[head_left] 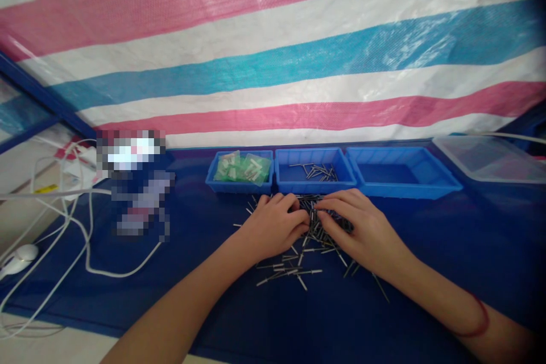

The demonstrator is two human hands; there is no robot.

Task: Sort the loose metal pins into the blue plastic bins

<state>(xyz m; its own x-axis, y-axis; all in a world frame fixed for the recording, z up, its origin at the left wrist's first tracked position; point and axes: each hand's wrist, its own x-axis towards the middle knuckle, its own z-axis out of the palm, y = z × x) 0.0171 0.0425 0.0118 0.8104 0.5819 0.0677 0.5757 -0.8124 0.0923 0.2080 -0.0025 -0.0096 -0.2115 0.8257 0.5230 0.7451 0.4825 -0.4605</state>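
Observation:
A loose pile of metal blind rivets (pixel 318 233) lies on the blue tabletop, with both hands over it. My left hand (pixel 275 224) rests on the pile's left side, its fingers curled and thumb drawn in; what they hold is hidden. From the right, my right hand (pixel 362 227) reaches in with thumb and fingertips closed around a blind rivet at the top of the pile. Just behind the hands stands a middle blue tray (pixel 309 186) with several rivets in it. Stray rivets lie scattered in front of the pile.
A left blue tray (pixel 239 186) holds green-and-clear packets (pixel 243 168). Beside the middle tray is a right blue tray (pixel 409 189). A translucent lid (pixel 490 159) lies at the far right. White cables (pixel 89 239) tangle on the left. Striped plastic sheeting (pixel 273 68) hangs behind.

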